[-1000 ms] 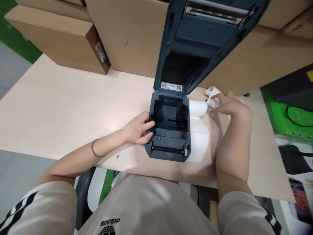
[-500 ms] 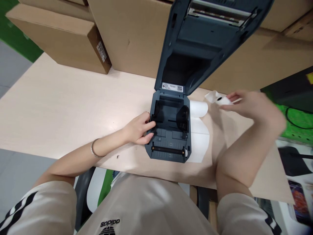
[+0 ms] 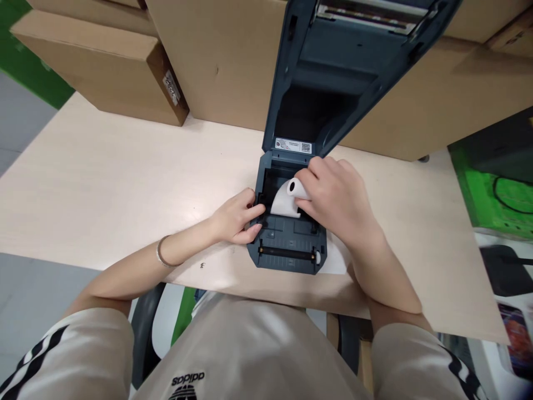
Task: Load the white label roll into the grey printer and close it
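Observation:
A dark blue-grey printer [image 3: 287, 264] stands on the table with its lid [image 3: 337, 50] tilted up and back. My left hand [image 3: 239, 218] rests on the printer's left rim, its fingers curled and touching the edge; whether it pinches a part there is hard to see. Over the open compartment, my right hand [image 3: 333, 194] grips a small white paper roll [image 3: 300, 190], with a loose paper end [image 3: 285, 203] hanging down inside. A black roller [image 3: 287, 254] runs across the printer's front. Some white paper [image 3: 337, 255] lies beside the printer, partly under my right forearm.
Large cardboard boxes [image 3: 216, 61] stand behind the printer. A flatter carton [image 3: 95, 61] is at the back left. The pale wooden table [image 3: 125, 166] ends in front of my body. Green and black items [image 3: 503, 194] are beyond its right edge.
My right hand has moved left from the table with the white roll, bringing it over the printer's compartment. My left hand has stayed at the left rim.

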